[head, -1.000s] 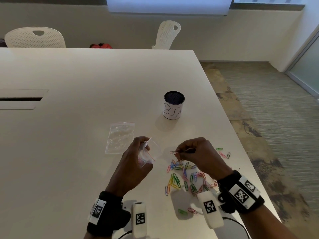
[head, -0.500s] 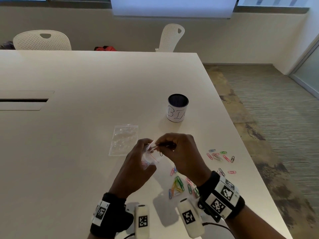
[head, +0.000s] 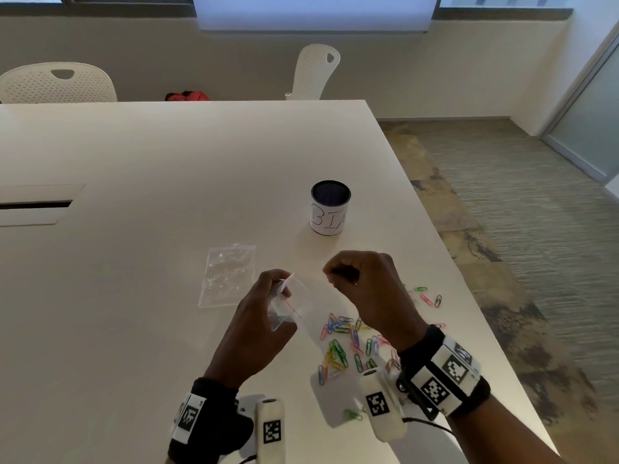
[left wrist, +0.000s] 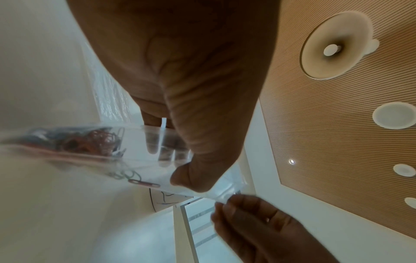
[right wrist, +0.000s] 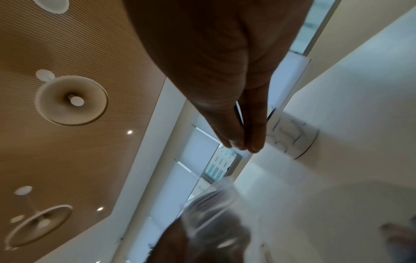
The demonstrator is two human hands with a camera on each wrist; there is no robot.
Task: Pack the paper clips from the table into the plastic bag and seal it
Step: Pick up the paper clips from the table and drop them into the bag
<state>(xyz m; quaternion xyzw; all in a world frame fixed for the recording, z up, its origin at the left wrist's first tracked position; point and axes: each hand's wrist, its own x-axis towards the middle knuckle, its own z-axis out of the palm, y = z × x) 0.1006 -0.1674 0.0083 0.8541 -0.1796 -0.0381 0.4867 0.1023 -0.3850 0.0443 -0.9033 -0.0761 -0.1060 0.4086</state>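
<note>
My left hand (head: 273,296) holds a small clear plastic bag (head: 288,309) above the table, its mouth turned toward my right hand. Several coloured clips (left wrist: 94,140) lie inside the bag (left wrist: 139,160), and my left thumb (left wrist: 198,160) presses on its upper part. My right hand (head: 338,276) hovers just right of the bag mouth with curled fingers. In the right wrist view its thumb and fingers (right wrist: 243,146) pinch together on a thin wire sliver that looks like a paper clip (right wrist: 239,113). A heap of coloured paper clips (head: 341,343) lies on the table under my right wrist.
A second clear bag (head: 227,276) lies flat to the left of my hands. A white cup with a dark rim (head: 330,209) stands behind them. A few more clips (head: 425,296) lie near the table's right edge (head: 469,296), and one green clip (head: 351,414) near the front.
My right hand carried a clip from above the heap to the bag mouth, then drew back up and to the right. The left hand kept holding the bag.
</note>
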